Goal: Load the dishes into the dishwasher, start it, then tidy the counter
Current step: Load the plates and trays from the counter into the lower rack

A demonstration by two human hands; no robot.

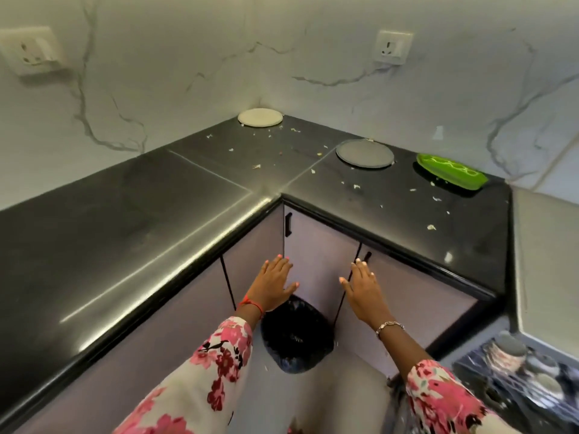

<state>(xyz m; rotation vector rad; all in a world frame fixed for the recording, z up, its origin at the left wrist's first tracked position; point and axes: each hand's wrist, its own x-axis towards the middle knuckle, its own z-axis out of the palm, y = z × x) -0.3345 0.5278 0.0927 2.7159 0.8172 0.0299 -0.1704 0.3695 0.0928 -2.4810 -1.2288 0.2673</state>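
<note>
Both my hands reach forward below the edge of the black L-shaped counter (125,220), fingers straight and holding nothing. My left hand (274,281) and my right hand (360,285) hover in front of the lilac cabinet doors (316,245). On the counter lie a white round plate (260,117) in the far corner, a grey round plate (365,153) to its right, and a green tray (451,175) further right. Small food scraps (355,186) are scattered over the counter. At the lower right an open dishwasher rack (513,368) holds several dishes.
A bin lined with a black bag (296,336) stands on the floor between my arms, against the cabinets. Two wall sockets (393,47) sit on the marble-pattern walls. A grey appliance top (548,258) borders the counter at the right.
</note>
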